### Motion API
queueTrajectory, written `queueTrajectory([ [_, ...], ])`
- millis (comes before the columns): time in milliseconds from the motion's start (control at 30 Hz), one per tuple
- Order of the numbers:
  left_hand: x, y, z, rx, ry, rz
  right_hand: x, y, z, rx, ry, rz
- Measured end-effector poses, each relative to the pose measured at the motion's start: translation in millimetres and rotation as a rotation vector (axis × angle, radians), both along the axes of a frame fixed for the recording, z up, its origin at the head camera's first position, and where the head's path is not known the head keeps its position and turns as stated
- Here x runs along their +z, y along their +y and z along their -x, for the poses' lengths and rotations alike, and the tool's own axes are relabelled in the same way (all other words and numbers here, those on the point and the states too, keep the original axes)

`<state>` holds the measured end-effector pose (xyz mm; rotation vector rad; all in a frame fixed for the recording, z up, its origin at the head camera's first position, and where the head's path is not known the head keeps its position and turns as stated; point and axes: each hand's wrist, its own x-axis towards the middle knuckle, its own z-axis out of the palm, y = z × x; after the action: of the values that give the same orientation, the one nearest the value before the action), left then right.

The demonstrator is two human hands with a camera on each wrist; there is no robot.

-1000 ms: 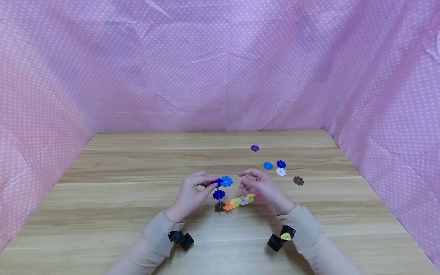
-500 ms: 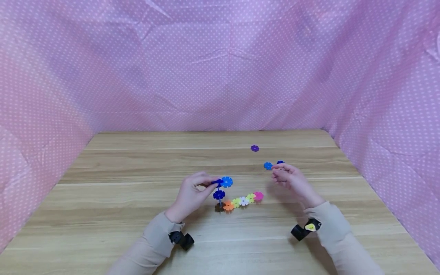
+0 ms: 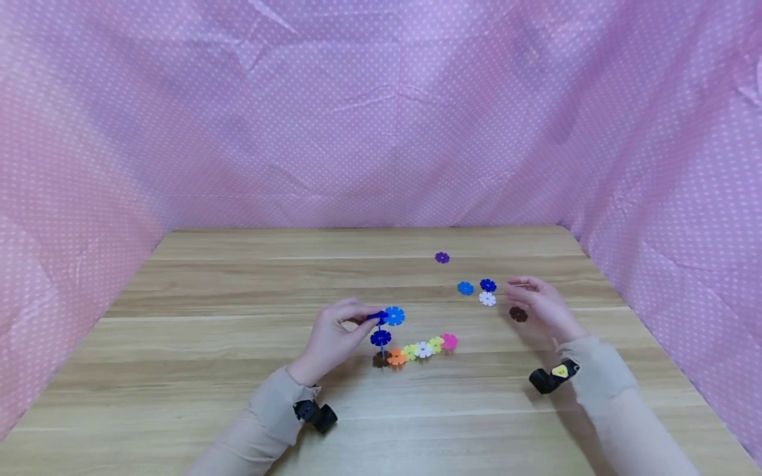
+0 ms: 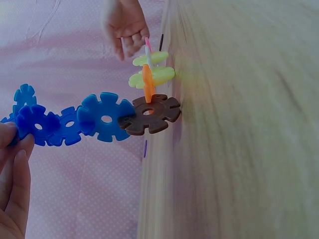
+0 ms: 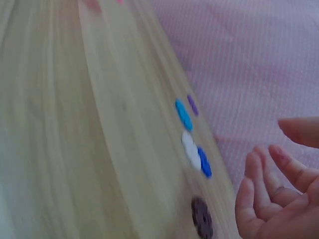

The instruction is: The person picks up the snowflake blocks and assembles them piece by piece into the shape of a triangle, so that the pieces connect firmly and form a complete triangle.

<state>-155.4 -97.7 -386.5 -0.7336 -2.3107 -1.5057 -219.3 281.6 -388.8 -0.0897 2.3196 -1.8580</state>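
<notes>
My left hand [image 3: 333, 334] pinches a dark blue snowflake disc [image 4: 38, 124] at the top of a chain of slotted plastic discs. From it, another dark blue disc [image 3: 381, 338] and a light blue disc [image 4: 105, 118] lead down to a brown disc [image 4: 152, 114] at the table. A second light blue disc [image 3: 394, 316] juts out beside the pinched one. Along the table the chain runs right through an orange disc [image 3: 396, 357], yellow-green and white discs to a pink disc [image 3: 449, 341]. My right hand [image 3: 548, 307], fingers loosely bent and holding nothing, hovers by a loose brown disc [image 3: 518, 314].
Loose on the wooden table [image 3: 238, 277] lie a white disc [image 3: 487, 299], a dark blue disc [image 3: 488, 285], a light blue disc [image 3: 465, 288] and, farther back, a purple disc [image 3: 442, 258]. Pink dotted cloth [image 3: 381, 132] hangs behind and at both sides.
My right hand has moved right, away from the pink end of the chain, past the loose blue and white discs to above the brown one. My left hand keeps its pinch in place.
</notes>
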Motion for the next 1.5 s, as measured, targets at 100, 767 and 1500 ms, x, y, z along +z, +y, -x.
queueTrajectory([
  [100,-0.2,0.1,0.0,-0.009,0.004,-0.008,-1.6,9.3,3.7,0.005,0.025,-0.285],
  [767,1.1,2.1,-1.0,-0.024,0.013,-0.020,-14.2,15.8,4.1,0.119,0.116,-0.640],
  [1500,-1.6,1.4,-3.9,-0.014,0.023,-0.012,-7.8,-0.3,-9.2,0.056,0.155,-0.641],
])
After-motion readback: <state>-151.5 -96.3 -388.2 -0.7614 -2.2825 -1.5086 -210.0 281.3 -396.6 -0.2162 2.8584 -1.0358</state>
